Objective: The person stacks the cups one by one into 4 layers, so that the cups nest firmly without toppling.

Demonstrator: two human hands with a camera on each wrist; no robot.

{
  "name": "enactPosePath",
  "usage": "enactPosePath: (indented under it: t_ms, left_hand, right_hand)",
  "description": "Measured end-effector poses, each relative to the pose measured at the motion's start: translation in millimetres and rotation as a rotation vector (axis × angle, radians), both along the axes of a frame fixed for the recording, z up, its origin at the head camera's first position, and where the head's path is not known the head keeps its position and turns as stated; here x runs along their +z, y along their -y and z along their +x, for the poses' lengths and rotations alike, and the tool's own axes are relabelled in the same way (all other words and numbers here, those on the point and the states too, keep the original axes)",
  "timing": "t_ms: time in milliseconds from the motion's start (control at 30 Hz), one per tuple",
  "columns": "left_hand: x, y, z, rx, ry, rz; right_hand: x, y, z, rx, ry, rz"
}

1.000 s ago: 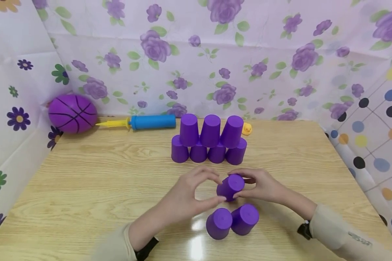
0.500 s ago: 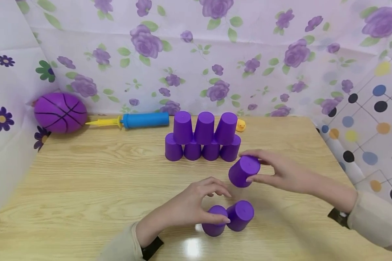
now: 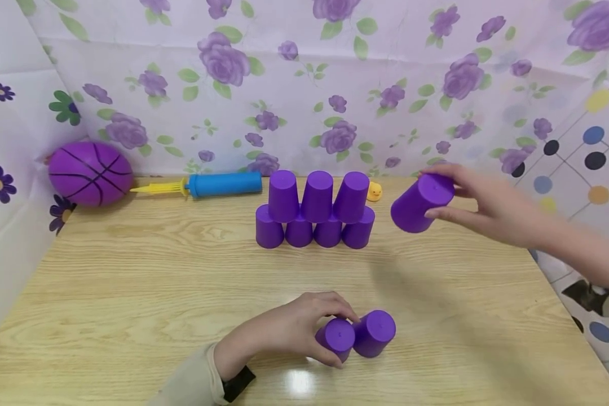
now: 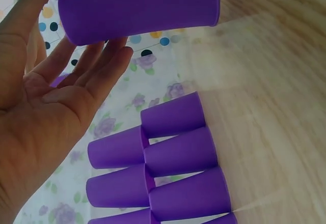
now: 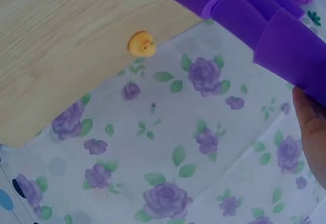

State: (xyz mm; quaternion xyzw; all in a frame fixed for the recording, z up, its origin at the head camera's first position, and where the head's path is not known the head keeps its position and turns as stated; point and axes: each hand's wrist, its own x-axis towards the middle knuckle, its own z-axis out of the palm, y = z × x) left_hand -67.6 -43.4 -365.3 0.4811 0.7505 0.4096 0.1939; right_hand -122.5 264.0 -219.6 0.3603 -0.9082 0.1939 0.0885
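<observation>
Our R grip [image 3: 497, 211] clamped on raised cup [image 3: 417, 207]; L grip [image 3: 294, 326] curled round near cup [image 3: 339, 337].
We've the raised cup tilted, base up, above worktop [image 3: 172, 293], R of stack [image 3: 318, 197]. Near cup's upside down; can't tell how firmly we've got it. Next cup [image 3: 376, 334] just beside, same way up. Stack = 7 cups: 4 below, 3 on top. Further back: duck [image 3: 375, 192], pump [image 3: 224, 185], ball [image 3: 88, 173] far L.
</observation>
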Motion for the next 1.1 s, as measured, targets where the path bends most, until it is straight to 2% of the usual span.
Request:
enactPosePath:
  t_ms: [167,300,600,833,967,1100]
  left_hand:
    - [-1.5,-1,0.5,0.018,-0.011,-0.05]
    - [-3.2,-3,-0.7,0.052,0.009,-0.078]
    - [-6.0,-5,0.8,0.105,0.17,-0.072]
    - [-6.4,-5,2.7,0.126,0.208,-0.076]
    - [-6.7,-6,3.5,0.141,0.236,-0.055]
    - [-6.9,-6,3.4,0.124,0.216,-0.044]
  right_hand:
    - [11.9,1,-16.1,-0.049,-0.021,-0.027]
    - [20.4,7,-29.8,-0.087,0.039,-0.077]
    - [31.6,43,-60.0,-0.064,0.052,-0.101]
    - [26.4,70,-78.0,-0.04,0.069,-0.151]
    - [21.2,81,-89.3,-0.036,0.119,-0.18]
    - [14.7,90,-98.3,-0.05,0.183,-0.213]
